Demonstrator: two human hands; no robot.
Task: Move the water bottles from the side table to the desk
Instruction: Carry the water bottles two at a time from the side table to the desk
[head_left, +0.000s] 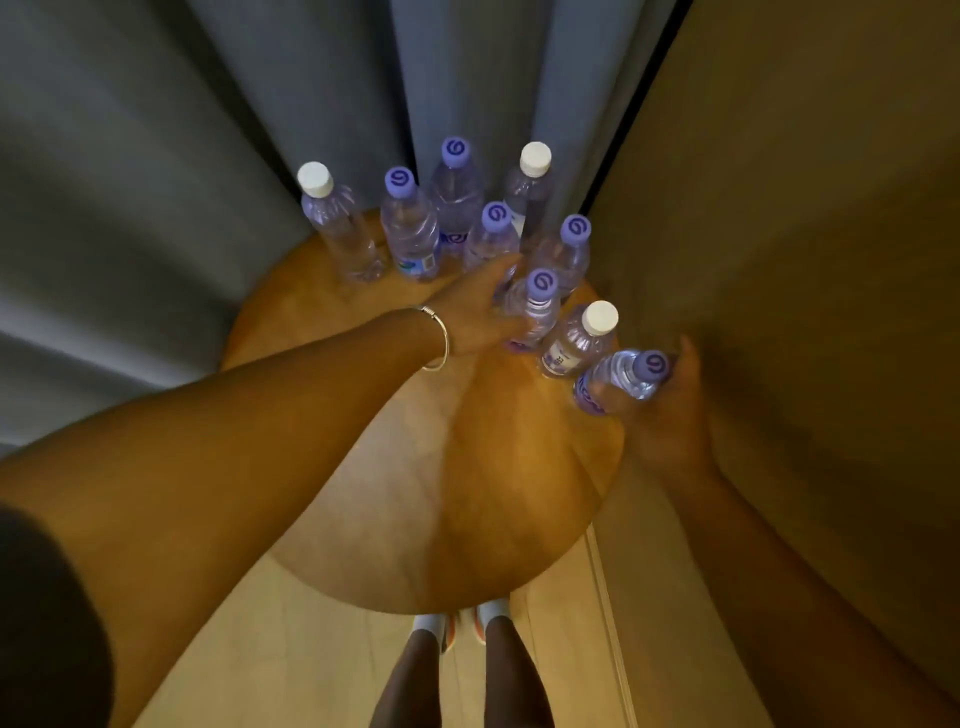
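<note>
Grey curtains (156, 156) hang in folds behind, top left to centre. Brownish wall (805, 234) fills the right side. Pale wood-look floor (322, 639) below, w/ a light strip (605, 597) running along the wall base. White shoes (491, 616) w/ orange trim at bottom centre. Silver bangle (441, 338) on a wrist.

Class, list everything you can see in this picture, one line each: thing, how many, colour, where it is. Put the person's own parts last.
Purple-capped bottles: six, clear, five standing on the table, one at its right edge in the right hand.
White-capped bottles: three, clear, standing at back left, back right and near right.
Side table: one, round, wooden, centre.
Curtain: grey, behind the table.
Wall: tan, right.
Floor: pale wood, below.
Bangle: one, silver, left wrist.
Left hand: grips a standing purple-capped bottle.
Right hand: grips the tilted purple-capped bottle.
Legs and shoes: two, bottom centre.
</note>
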